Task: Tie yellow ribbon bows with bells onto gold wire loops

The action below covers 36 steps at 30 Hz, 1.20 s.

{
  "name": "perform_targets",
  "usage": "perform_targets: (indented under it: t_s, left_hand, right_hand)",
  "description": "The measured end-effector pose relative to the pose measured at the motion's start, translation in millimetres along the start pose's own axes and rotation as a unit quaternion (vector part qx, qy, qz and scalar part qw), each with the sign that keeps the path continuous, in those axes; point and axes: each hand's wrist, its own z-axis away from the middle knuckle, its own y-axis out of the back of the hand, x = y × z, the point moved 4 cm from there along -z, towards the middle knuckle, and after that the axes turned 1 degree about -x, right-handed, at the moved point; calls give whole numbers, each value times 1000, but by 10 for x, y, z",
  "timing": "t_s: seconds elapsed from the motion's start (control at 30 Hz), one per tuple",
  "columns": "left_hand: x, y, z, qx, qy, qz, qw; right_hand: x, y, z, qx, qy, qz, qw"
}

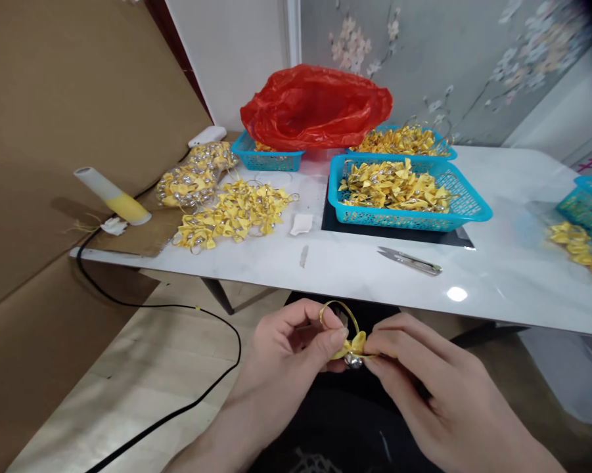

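Hands (347, 355) meet below the counter (374, 276) edge, in open space. Both pinch a yellow bow (353, 345), its gold loop (338, 312) pointing up toward that edge

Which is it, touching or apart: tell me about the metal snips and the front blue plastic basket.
Apart. The head view shows bare white tabletop between the metal snips and the front blue plastic basket.

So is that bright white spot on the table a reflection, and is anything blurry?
Head view: the white spot is lamp glare on the glossy table; the right edge, near the far basket, smears and darkens at the corners; both hands, left hand and right hand, and the yellow bow look sharp.
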Motion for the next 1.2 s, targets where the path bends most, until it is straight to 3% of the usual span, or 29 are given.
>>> perform_targets:
  t_s: [0.1,0.27,0.37,0.5,0.6,0.7,0.8,0.87,1.0,1.1,1.2]
  left_hand:
    - [37,-17,-11,22,-19,-16,999]
    - [68,-40,-21,54,-75,-28,995]
    - [43,-31,-10,57,-84,-28,994]
    - [29,-44,-3,29,-91,-20,995]
    - [44,-37,-6,37,-111,-30,993]
    - [30,-18,-22,24,-111,-31,993]
    - [-22,21,-36,-6,-79,16,997]
    - [-64,35,-38,-29,-37,62,997]
    - [-88,5,-27,-73,21,121,990]
    - [-74,0,-24,-80,21,112,990]
    - [-74,27,-18,-82,19,88,993]
  right_hand:
    - [-64,7,-14,-15,-4,35,999]
    - [-104,-89,-10,44,3,36,998]
    - [-29,-107,-9,58,-57,-8,997]
    - [92,-84,-16,20,-181,-101,978]
    - [109,-84,-37,7,-218,-158,963]
    - [104,-105,-45,40,-242,-186,951]
    - [97,-111,-43,66,-234,-163,956]
    - [116,-96,-43,47,-231,-157,959]
    - [174,32,-86,8,-202,-266,943]
    - [208,124,-146,-9,-152,-338,929]
    - [269,94,-176,-13,-144,-417,897]
